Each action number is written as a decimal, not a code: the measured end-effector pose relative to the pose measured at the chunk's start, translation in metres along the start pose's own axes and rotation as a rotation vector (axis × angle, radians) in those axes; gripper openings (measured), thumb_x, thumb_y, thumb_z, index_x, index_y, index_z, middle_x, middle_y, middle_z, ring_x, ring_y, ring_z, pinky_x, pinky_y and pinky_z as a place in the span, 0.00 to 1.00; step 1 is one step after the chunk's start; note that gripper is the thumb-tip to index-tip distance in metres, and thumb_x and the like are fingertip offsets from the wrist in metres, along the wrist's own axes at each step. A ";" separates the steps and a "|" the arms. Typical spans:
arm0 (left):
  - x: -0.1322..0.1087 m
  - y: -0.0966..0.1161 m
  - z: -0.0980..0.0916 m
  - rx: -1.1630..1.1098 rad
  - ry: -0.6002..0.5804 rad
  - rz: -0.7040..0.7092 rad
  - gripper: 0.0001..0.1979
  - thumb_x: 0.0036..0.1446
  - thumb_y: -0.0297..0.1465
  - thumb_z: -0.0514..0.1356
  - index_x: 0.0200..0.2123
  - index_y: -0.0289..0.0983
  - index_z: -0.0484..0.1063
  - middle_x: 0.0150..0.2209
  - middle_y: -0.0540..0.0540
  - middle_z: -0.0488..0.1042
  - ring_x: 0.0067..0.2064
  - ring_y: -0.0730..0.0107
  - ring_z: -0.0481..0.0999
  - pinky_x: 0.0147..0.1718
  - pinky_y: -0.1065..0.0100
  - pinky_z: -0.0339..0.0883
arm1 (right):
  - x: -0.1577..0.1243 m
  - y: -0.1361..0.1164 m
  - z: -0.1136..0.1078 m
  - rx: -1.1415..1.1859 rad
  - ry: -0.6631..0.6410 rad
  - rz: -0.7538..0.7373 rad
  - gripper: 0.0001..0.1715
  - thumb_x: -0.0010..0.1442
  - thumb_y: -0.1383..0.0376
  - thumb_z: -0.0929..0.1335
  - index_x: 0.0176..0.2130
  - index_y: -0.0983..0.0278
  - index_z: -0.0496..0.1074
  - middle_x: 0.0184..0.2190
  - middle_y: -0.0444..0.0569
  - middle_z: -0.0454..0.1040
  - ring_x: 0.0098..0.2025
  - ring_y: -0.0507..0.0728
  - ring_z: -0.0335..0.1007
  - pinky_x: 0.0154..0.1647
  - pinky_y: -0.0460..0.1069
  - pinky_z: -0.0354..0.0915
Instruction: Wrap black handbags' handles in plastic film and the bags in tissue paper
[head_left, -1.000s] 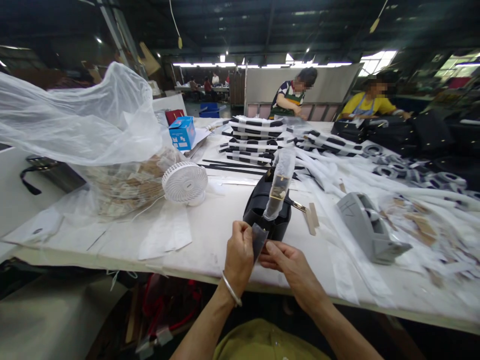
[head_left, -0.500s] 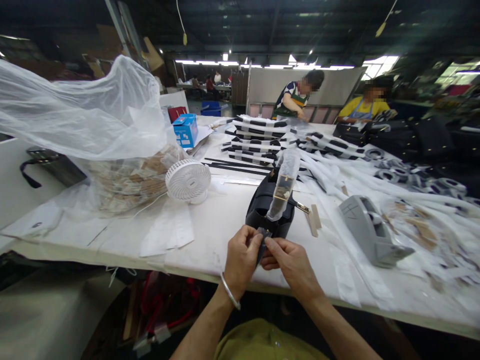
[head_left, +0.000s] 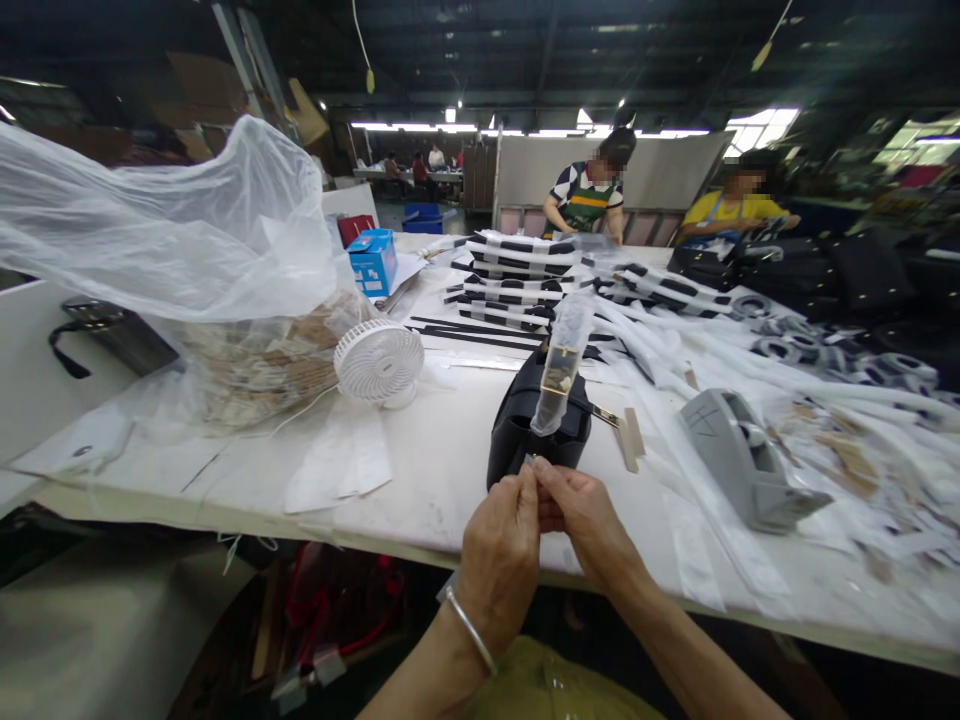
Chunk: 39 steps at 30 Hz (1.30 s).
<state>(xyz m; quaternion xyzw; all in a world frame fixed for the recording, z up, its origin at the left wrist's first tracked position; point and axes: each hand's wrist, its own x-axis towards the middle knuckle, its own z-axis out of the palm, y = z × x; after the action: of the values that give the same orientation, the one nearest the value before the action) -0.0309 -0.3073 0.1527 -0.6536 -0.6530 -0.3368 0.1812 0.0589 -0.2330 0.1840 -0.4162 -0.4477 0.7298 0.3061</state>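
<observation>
My left hand (head_left: 501, 545) and my right hand (head_left: 581, 512) meet at the near edge of the white table (head_left: 435, 470). Their fingertips pinch a small dark piece (head_left: 529, 462), mostly hidden between them. Just beyond the hands stands a black bag (head_left: 536, 425). A clear plastic sleeve (head_left: 561, 365) with a gold metal part inside rises from the bag's top. A bangle circles my left wrist.
A small white fan (head_left: 379, 362) and a big clear plastic bag (head_left: 172, 250) of brown pieces lie to the left. A grey tape dispenser (head_left: 742, 460) sits to the right. Stacked black-and-white wrapped pieces (head_left: 517, 275), a blue box (head_left: 371, 260) and two people stand farther back.
Both hands have risen a little and closed together. The dark flat piece that showed between them a second ago is now almost covered by the fingertips.
</observation>
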 end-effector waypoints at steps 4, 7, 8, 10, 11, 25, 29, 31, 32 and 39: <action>-0.003 0.006 0.001 -0.033 0.022 0.005 0.18 0.65 0.21 0.47 0.56 0.31 0.63 0.37 0.42 0.73 0.36 0.64 0.74 0.34 0.64 0.73 | 0.004 -0.001 -0.002 -0.057 0.083 -0.032 0.27 0.41 0.47 0.77 0.20 0.65 0.67 0.15 0.42 0.69 0.18 0.51 0.64 0.19 0.46 0.65; -0.006 0.005 -0.006 -0.260 0.031 -0.032 0.19 0.65 0.22 0.49 0.57 0.36 0.63 0.42 0.40 0.73 0.41 0.64 0.75 0.38 0.65 0.73 | 0.006 0.000 -0.004 -0.060 0.109 -0.074 0.26 0.44 0.48 0.75 0.19 0.64 0.66 0.14 0.42 0.68 0.17 0.51 0.64 0.17 0.45 0.63; -0.008 0.003 -0.010 -0.350 0.027 -0.092 0.19 0.64 0.23 0.51 0.57 0.38 0.63 0.44 0.40 0.73 0.43 0.64 0.74 0.40 0.65 0.73 | 0.006 0.000 -0.004 -0.068 0.102 -0.074 0.25 0.45 0.48 0.74 0.19 0.65 0.67 0.14 0.43 0.69 0.17 0.51 0.65 0.17 0.45 0.64; -0.012 -0.002 -0.017 -0.492 0.001 -0.285 0.18 0.60 0.25 0.57 0.54 0.39 0.65 0.44 0.42 0.72 0.41 0.66 0.74 0.39 0.65 0.72 | 0.006 0.000 -0.003 -0.086 0.080 -0.061 0.25 0.47 0.48 0.73 0.20 0.65 0.69 0.15 0.46 0.72 0.16 0.52 0.67 0.18 0.46 0.65; -0.015 -0.004 -0.021 -0.540 -0.026 -0.394 0.18 0.58 0.26 0.59 0.51 0.39 0.66 0.42 0.44 0.72 0.38 0.66 0.73 0.38 0.65 0.72 | 0.006 0.000 -0.002 -0.088 0.072 -0.057 0.25 0.47 0.47 0.73 0.21 0.66 0.69 0.16 0.47 0.73 0.17 0.53 0.68 0.18 0.46 0.66; -0.062 -0.014 -0.032 -0.156 -0.009 0.078 0.11 0.62 0.19 0.52 0.45 0.34 0.67 0.26 0.49 0.70 0.25 0.72 0.70 0.21 0.72 0.60 | 0.006 0.009 0.000 -0.004 0.083 -0.078 0.25 0.46 0.47 0.74 0.23 0.66 0.72 0.18 0.49 0.75 0.17 0.53 0.69 0.18 0.46 0.67; -0.050 -0.017 -0.050 -0.237 -0.226 0.204 0.09 0.64 0.23 0.51 0.35 0.37 0.69 0.26 0.49 0.70 0.25 0.72 0.69 0.22 0.71 0.59 | 0.005 0.006 0.002 -0.012 0.028 -0.058 0.25 0.46 0.47 0.74 0.24 0.66 0.72 0.20 0.49 0.76 0.19 0.53 0.70 0.19 0.47 0.67; -0.034 -0.023 -0.056 -0.364 -0.251 0.074 0.11 0.65 0.28 0.53 0.29 0.39 0.67 0.26 0.49 0.69 0.28 0.72 0.70 0.26 0.71 0.61 | 0.005 0.005 0.002 -0.020 0.005 -0.054 0.25 0.47 0.47 0.73 0.24 0.66 0.71 0.19 0.48 0.75 0.19 0.53 0.69 0.20 0.46 0.66; -0.025 -0.026 -0.056 -0.432 -0.228 -0.063 0.13 0.66 0.31 0.52 0.27 0.39 0.65 0.26 0.50 0.69 0.29 0.71 0.70 0.28 0.70 0.62 | 0.004 0.005 0.002 -0.031 -0.006 -0.061 0.25 0.47 0.47 0.73 0.23 0.66 0.71 0.18 0.47 0.74 0.18 0.52 0.68 0.19 0.46 0.65; 0.019 -0.022 -0.006 -1.386 -0.511 -0.859 0.25 0.60 0.55 0.49 0.34 0.37 0.65 0.26 0.49 0.71 0.25 0.71 0.72 0.23 0.69 0.67 | 0.001 0.004 -0.005 -0.226 -0.026 -0.198 0.29 0.57 0.45 0.67 0.18 0.61 0.60 0.11 0.39 0.61 0.13 0.48 0.55 0.14 0.44 0.51</action>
<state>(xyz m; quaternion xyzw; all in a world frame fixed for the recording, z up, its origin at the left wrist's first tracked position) -0.0555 -0.2962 0.1653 -0.3684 -0.5113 -0.5421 -0.5558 0.0624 -0.2324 0.1786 -0.3926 -0.5697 0.6463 0.3219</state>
